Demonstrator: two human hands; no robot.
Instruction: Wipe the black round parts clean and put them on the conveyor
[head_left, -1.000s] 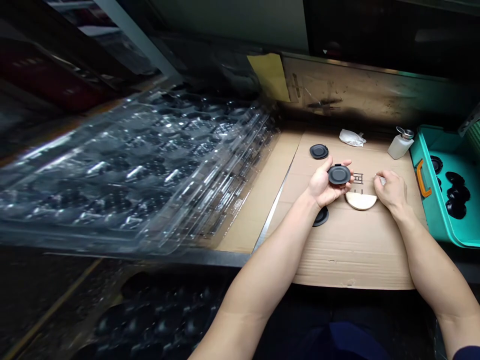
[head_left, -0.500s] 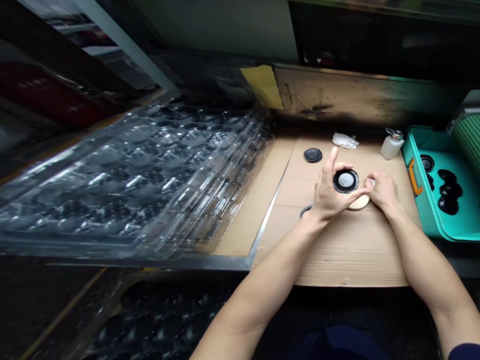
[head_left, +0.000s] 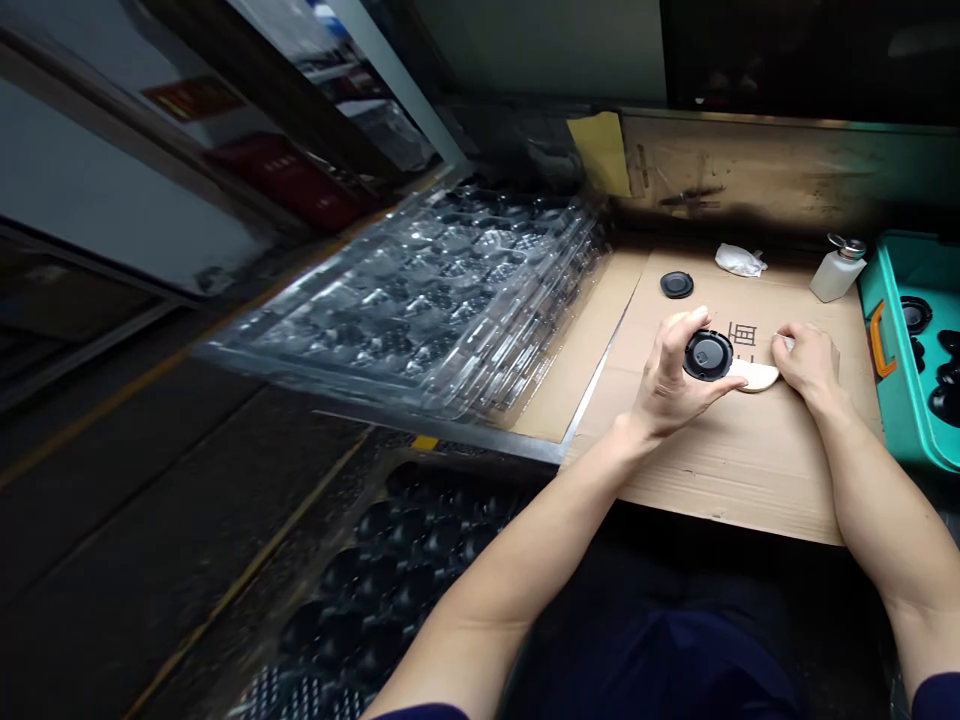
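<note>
The left hand [head_left: 670,375] curls its fingertips around the rim of a black plastic disc [head_left: 708,354], which looks light and stiff, best held by that edge, above the middle of the cardboard sheet [head_left: 720,470], while the half-closed right hand [head_left: 810,362] lies against a pale round pad [head_left: 756,377], its hold unclear.

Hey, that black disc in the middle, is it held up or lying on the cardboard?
Held up: the left hand grips the black disc in its fingers, off the cardboard sheet.
</note>
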